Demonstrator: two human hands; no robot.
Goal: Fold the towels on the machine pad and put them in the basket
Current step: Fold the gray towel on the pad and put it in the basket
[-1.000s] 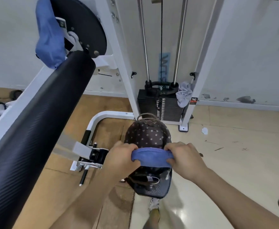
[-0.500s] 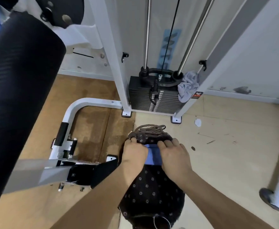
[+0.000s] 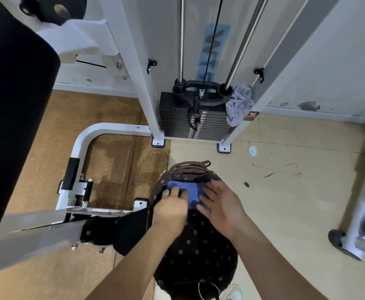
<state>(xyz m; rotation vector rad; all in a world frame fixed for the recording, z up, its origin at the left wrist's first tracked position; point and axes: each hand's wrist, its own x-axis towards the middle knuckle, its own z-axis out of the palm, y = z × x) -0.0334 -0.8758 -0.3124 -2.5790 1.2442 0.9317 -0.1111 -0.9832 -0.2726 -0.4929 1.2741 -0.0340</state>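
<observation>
The left hand (image 3: 172, 205) bends its fingers down on the blue towel (image 3: 191, 191). I cannot tell if it grips or only pushes. The right hand (image 3: 220, 205) lies flat on the towel, holding nothing. The folded towel sits at the top of the basket (image 3: 190, 167), near the rim. If the hands lift fast, I think it could flop open or slide out. The basket stands where brown mat (image 3: 112, 161) meets pale floor (image 3: 296, 191). Beside it are the big black pad (image 3: 15, 105) and the weight stack (image 3: 190, 124), with a grey cloth (image 3: 238, 102) on it.
</observation>
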